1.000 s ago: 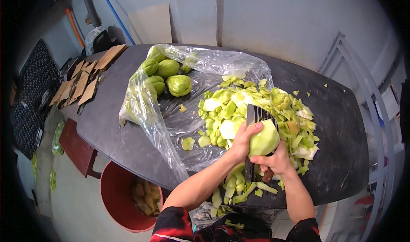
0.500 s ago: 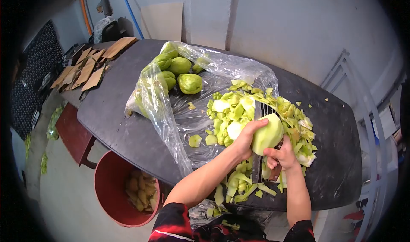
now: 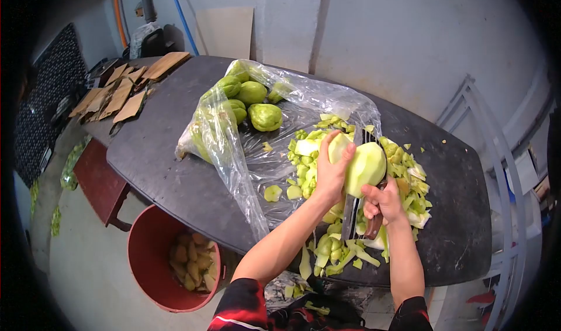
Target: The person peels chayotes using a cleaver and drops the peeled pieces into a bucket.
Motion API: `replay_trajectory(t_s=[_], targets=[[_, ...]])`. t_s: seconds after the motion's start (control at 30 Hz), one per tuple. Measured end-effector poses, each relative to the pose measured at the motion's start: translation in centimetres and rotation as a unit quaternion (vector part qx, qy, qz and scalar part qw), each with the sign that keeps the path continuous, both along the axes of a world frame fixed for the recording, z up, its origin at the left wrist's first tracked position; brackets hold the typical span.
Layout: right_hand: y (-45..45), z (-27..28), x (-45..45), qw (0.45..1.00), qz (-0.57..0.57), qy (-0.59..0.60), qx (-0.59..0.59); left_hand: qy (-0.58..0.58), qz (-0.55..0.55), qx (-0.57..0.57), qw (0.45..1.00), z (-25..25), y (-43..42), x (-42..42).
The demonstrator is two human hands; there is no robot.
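My left hand is closed on a peeled, pale green chayote, held above the heap of peelings. A second pale section shows between its thumb and fingers; whether the two are fully separate I cannot tell. My right hand has its fingers curled round the brown handle of a knife, with the thumb against the chayote's lower side. Most of the blade is hidden behind the chayote. Beneath the hands lies a long, flat dark strip with light edges, partly covered. Green peelings spread around it.
Unpeeled chayotes lie in a clear plastic bag on the dark table. A red bucket holding pale pieces stands below the near edge. Cardboard pieces lie far left; a grey metal rail runs along the right.
The chayote showed as one rounded piece; now a second pale section shows at its left. My left hand has moved slightly left and up. The view has shifted a little.
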State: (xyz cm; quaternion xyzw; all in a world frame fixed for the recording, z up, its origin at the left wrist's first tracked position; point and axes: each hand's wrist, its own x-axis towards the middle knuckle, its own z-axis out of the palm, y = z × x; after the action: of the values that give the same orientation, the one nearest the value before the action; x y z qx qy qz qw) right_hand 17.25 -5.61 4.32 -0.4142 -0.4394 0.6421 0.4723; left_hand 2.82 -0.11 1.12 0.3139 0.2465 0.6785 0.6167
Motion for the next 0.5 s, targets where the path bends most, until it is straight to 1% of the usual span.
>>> replay_trajectory(t_s=[0.03, 0.1, 0.13, 0.17, 0.23, 0.3, 0.37, 0.4, 0.43, 0.5], targets=[[0.2, 0.3, -0.1, 1.000, -0.011, -0.007, 0.005, -0.001, 0.001, 0.000, 1.000, -0.2, 0.5, -0.3], [1.0, 1.0, -0.1, 0.999, -0.025, -0.018, 0.029, -0.058, 0.057, -0.046, 0.996, -0.4, 1.5, -1.0], [1.7, 1.5, 0.3, 0.997, -0.020, -0.071, 0.038, -0.080, 0.046, -0.082, 0.992, 0.8, 1.1, -1.5], [2.3, 2.1, 0.6, 0.991, -0.019, -0.124, 0.047, -0.080, 0.040, -0.081, 0.993, 0.7, 1.5, -2.1], [4.1, 2.5, 1.2, 0.974, -0.022, -0.218, 0.061, -0.208, -0.070, -0.150, 0.964, 0.6, 2.1, -3.3], [5.6, 3.5, 1.2, 0.963, -0.020, -0.264, 0.057, -0.187, -0.048, -0.126, 0.973, 0.8, 2.1, -3.5], [7.0, 4.7, 1.0, 0.933, -0.011, -0.358, 0.048, -0.196, -0.030, -0.138, 0.970, 1.0, 1.9, -4.0], [8.1, 4.5, 1.4, 0.930, 0.012, -0.362, 0.056, -0.193, -0.037, -0.137, 0.971, 0.7, 2.1, -4.0], [8.9, 4.4, 1.7, 0.931, 0.006, -0.360, 0.056, -0.213, -0.030, -0.114, 0.970, 0.2, 2.5, -4.0], [9.8, 4.4, 1.6, 0.904, -0.066, -0.412, 0.089, -0.230, -0.029, -0.092, 0.968, -0.1, 2.6, -4.1]])
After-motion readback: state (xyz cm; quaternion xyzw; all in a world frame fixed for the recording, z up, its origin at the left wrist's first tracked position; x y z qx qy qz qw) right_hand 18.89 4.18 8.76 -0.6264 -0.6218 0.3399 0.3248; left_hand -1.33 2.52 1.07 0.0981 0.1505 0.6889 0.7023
